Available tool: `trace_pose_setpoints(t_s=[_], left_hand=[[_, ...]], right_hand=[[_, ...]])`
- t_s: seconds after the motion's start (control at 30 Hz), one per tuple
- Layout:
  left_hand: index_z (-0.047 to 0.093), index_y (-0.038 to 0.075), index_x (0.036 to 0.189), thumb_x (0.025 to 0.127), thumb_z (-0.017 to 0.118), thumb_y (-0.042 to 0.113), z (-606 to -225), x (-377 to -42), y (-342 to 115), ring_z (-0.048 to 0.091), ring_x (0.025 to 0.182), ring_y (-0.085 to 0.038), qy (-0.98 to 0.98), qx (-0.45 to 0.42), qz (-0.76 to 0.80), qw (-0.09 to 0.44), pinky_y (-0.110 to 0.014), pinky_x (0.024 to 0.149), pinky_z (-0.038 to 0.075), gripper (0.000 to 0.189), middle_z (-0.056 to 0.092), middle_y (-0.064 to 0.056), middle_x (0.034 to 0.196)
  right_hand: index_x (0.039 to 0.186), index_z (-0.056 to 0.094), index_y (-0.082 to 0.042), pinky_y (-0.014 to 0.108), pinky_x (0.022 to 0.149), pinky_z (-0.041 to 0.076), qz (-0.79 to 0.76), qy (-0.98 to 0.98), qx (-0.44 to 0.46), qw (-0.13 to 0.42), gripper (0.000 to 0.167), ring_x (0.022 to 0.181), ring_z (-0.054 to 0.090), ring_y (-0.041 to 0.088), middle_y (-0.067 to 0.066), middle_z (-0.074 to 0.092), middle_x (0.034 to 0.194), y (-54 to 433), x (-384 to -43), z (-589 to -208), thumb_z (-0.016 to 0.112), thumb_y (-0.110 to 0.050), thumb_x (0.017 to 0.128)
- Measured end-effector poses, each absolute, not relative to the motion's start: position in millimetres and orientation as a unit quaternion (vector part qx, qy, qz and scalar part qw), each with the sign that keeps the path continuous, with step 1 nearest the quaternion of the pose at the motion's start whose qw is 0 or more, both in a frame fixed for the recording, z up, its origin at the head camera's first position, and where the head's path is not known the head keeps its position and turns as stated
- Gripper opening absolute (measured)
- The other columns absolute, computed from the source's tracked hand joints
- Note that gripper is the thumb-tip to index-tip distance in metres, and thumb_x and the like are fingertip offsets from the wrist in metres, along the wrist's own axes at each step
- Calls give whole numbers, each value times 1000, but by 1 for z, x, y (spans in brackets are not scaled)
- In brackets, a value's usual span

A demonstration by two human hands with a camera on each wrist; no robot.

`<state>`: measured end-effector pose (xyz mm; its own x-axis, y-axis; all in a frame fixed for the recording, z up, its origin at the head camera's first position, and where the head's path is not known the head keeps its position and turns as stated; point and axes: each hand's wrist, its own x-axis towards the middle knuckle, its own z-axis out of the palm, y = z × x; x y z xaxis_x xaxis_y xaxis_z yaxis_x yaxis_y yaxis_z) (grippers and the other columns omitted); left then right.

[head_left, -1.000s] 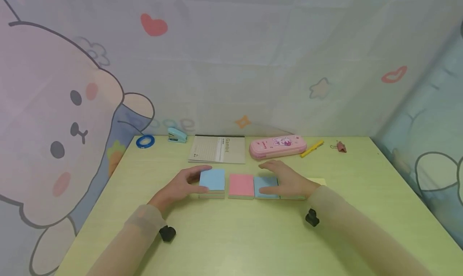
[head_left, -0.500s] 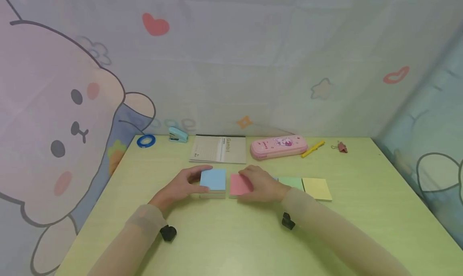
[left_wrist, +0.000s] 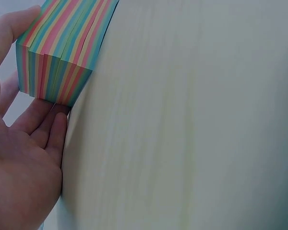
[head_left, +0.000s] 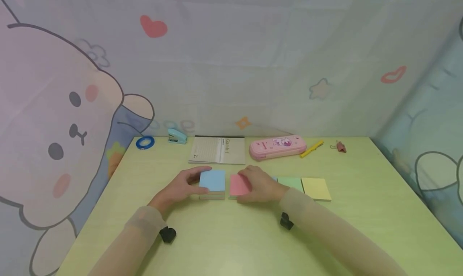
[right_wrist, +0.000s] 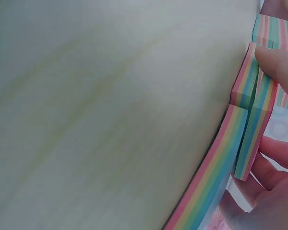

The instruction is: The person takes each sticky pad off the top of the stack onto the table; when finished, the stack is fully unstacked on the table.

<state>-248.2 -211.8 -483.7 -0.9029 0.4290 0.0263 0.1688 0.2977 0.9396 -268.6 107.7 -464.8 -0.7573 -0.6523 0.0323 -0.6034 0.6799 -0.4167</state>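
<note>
My left hand [head_left: 184, 182] holds a tall stack of sticky note pads [head_left: 212, 180] with a blue top, thumb at the near side and fingers behind it. Striped layers of this stack [left_wrist: 60, 52] show in the left wrist view, with the fingers around its far end. Just to its right, my right hand [head_left: 261, 183] grips a pink-topped sticky note pad [head_left: 238, 184] between thumb and fingers. In the right wrist view, this upper pad [right_wrist: 258, 120] sits askew over a lower pad [right_wrist: 245, 81], a narrow gap between them. A blue-topped pad is mostly hidden under my right hand.
A green pad [head_left: 290, 182] and a yellow pad [head_left: 316, 189] continue the row rightward. Along the back lie blue tape [head_left: 145, 142], a stapler [head_left: 177, 135], a notebook [head_left: 217, 150], a pink pencil case [head_left: 277, 147], a yellow pen [head_left: 312, 149] and a binder clip [head_left: 340, 146].
My right hand has moved left from over the blue and green pads onto the pink pad and taken hold of it. The left hand stays on its stack.
</note>
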Motion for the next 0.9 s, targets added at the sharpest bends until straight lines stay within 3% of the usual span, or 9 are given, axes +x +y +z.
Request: trace_pose_setpoints(t_s=[0.17,0.43,0.7,0.9], left_hand=[[53,9,155,90,85,12,-484,-249,-212,59,131,-29,798,183,563,116,-32,108,48,73,60,-13,147],[53,9,154,89,85,10,-486,-250,-212,59,129,-32,793,190,567,120,-34,107,49,73,60,-17,146],[53,8,154,89,85,10,-485,-249,-211,58,131,-32,789,189,572,119,-36,109,48,73,59,-17,148],[52,7,155,89,85,10,-484,-249,-211,58,130,-32,787,191,574,120,-28,104,50,74,59,-18,147]], right_hand=[[148,55,-3,34,96,51,-219,913,-340,62,89,112,53,17,5,59,131,114,-270,-460,88,-49,80],[151,53,-7,46,116,43,-268,904,-330,47,90,133,53,22,5,58,148,146,-271,-449,91,-45,79],[148,59,-11,53,112,46,-292,904,-310,33,85,132,55,24,3,58,149,212,-275,-439,93,-45,78],[150,58,-13,63,110,45,-271,924,-265,44,84,137,51,33,9,56,152,269,-272,-437,91,-46,80]])
